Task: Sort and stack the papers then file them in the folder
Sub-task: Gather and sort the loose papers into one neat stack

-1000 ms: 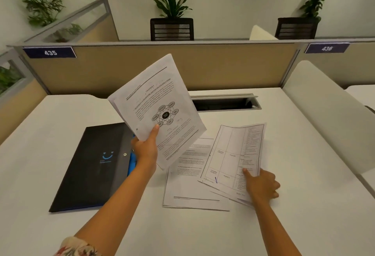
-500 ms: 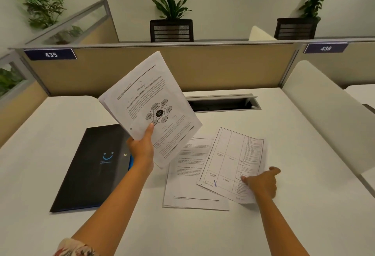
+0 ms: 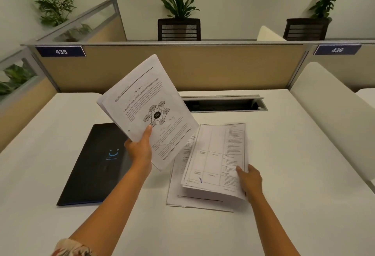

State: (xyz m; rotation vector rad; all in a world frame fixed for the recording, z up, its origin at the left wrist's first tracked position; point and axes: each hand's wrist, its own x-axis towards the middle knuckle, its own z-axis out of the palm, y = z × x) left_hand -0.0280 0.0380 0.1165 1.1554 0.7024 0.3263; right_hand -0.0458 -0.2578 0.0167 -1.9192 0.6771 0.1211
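Head view, your left hand (image 3: 140,150) grips the diagram sheets (image 3: 148,109) raised, your right hand (image 3: 250,180) pinches the table sheets (image 3: 217,158) above the tabletop (image 3: 284,205), black folder (image 3: 95,164) at left.

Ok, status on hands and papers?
Left hand holds diagram pages aloft. Right hand grips table sheets over one flat page. Folder closed, unobstructed.

The black folder's (image 3: 95,164) right edge hides behind the left hand (image 3: 140,150) and its raised papers (image 3: 148,109), whose small print is too blurred to read.
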